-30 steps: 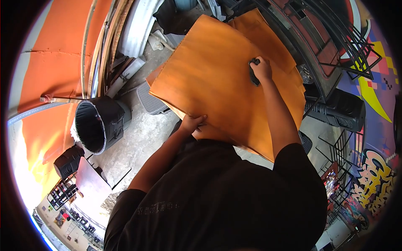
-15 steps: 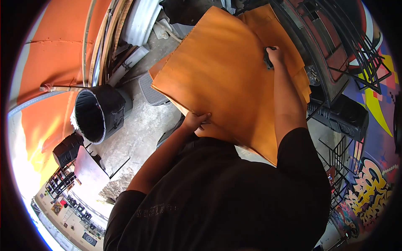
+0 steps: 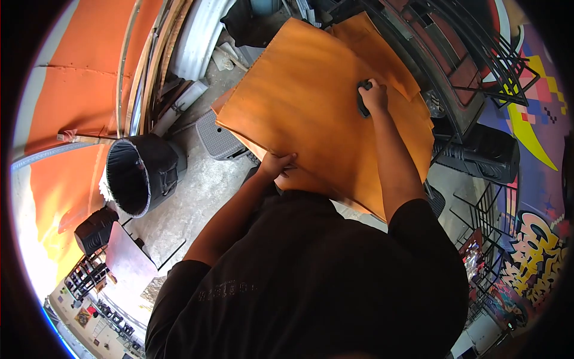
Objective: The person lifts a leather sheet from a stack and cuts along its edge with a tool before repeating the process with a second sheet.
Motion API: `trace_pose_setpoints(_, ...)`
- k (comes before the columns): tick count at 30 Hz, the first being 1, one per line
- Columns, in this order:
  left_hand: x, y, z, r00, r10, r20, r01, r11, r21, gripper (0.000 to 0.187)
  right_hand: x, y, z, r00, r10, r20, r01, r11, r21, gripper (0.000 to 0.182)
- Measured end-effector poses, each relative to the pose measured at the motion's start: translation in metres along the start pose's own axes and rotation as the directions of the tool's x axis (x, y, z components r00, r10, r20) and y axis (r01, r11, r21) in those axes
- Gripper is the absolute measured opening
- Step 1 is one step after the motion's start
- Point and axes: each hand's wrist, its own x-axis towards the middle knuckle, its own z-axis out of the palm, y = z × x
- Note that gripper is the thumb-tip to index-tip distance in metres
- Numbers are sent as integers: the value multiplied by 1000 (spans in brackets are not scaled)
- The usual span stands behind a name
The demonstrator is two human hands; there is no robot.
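Observation:
A large orange-brown sheet [image 3: 299, 90], with more sheets of the same colour under it, lies in front of my body. My right hand [image 3: 374, 96] is closed round a black hand tool [image 3: 364, 99] that rests on the sheet's surface, right of its middle. At the near left edge my left hand [image 3: 278, 166] grips the sheet, thumb on top and the other fingers curled at the edge. The underside of the stack and whatever bears it are mostly hidden.
A black round bin [image 3: 146, 173] stands on the concrete floor at the left, near a grey textured plastic surface [image 3: 221, 137]. Long boards lean against the orange wall. Black metal frames [image 3: 502, 78] and a black ribbed object [image 3: 484, 152] are at the right.
My right hand and the black tool have moved left and slightly down across the sheet. My left hand keeps its hold on the edge. The camera view has shifted slightly.

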Motion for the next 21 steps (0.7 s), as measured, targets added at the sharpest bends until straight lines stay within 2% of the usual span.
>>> trace_pose_setpoints(2,1,0,-1,1000,-4,-3,5,1000,22,37,-33,6,1,996,-26,84,27,999,-16,48)
trace_pose_setpoints(6,3,-3,-2,998,48,33,-49,999,10,35,-96,28,10,999,-35,41,34,999,25,46)
trace_pose_setpoints(7,4,-5,-2,997,59,45,-60,998,21,35,-112,35,13,994,-107,3,106,994,40,46)
trace_pose_setpoints(8,8,-11,-3,992,112,49,-111,994,-24,35,-128,41,13,984,-177,-36,178,983,49,45)
trace_pose_setpoints(10,15,-21,-3,976,212,55,-205,972,-115,36,-165,45,7,983,-179,-35,181,981,71,44)
trace_pose_setpoints(12,20,-24,-7,971,224,82,-217,973,-82,38,-200,47,6,983,-181,-34,183,979,91,42)
trace_pose_setpoints(14,22,-22,-9,967,233,98,-231,972,-38,40,-230,50,9,954,-299,-2,299,953,48,39)
trace_pose_setpoints(15,23,-20,-8,964,244,106,-241,970,-37,40,-244,50,14,954,-298,-15,299,953,46,39)
trace_pose_setpoints(17,22,-22,-8,952,291,95,-295,955,32,40,-265,51,22,895,-442,-68,444,896,20,37)
trace_pose_setpoints(18,21,-23,-9,946,313,87,-319,945,67,41,-265,51,22,894,-443,-74,445,895,18,37)
trace_pose_setpoints(19,21,-23,-9,944,318,88,-324,944,67,41,-264,51,22,897,-439,-51,440,898,19,37)
trace_pose_setpoints(21,23,-26,-10,971,229,71,-224,972,-66,38,-261,45,22,902,-432,-3,432,902,23,36)
